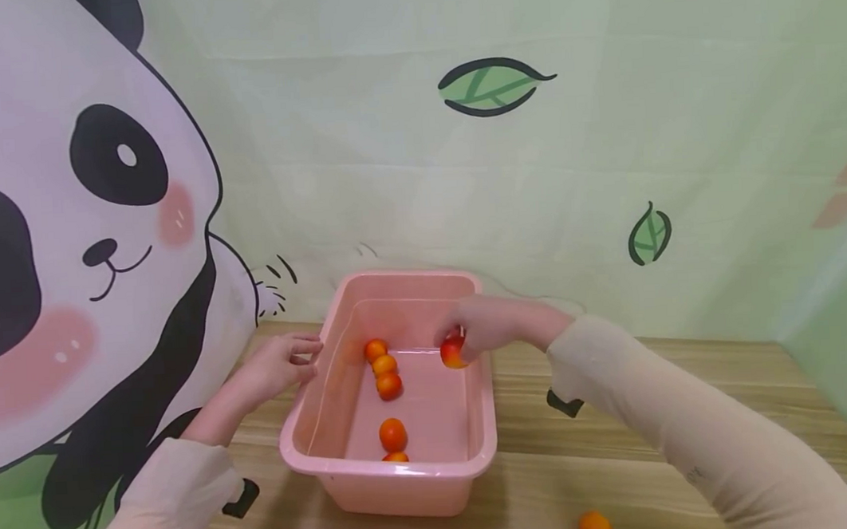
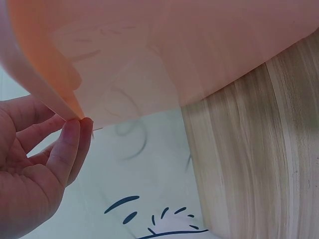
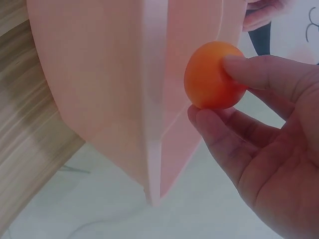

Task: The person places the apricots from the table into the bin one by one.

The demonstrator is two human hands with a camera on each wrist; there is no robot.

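Observation:
A pink plastic basin (image 1: 391, 471) stands on the table, with several orange-red round fruits (image 1: 389, 386) on its floor. My left hand (image 1: 278, 366) is at the basin's left side. In the left wrist view, its thumb and fingers (image 2: 70, 134) pinch the edge of the rim. Inside the right rim, my right hand (image 1: 486, 323) holds another round fruit (image 3: 214, 74), orange shading into red, between thumb and fingertips. That fruit (image 1: 453, 352) is held above the basin floor in the head view.
One more orange fruit (image 1: 595, 528) lies on the wood-grain table (image 1: 619, 438) in front and to the right of the basin. Behind the table hangs a pale green cloth (image 1: 360, 156) printed with a panda and leaves.

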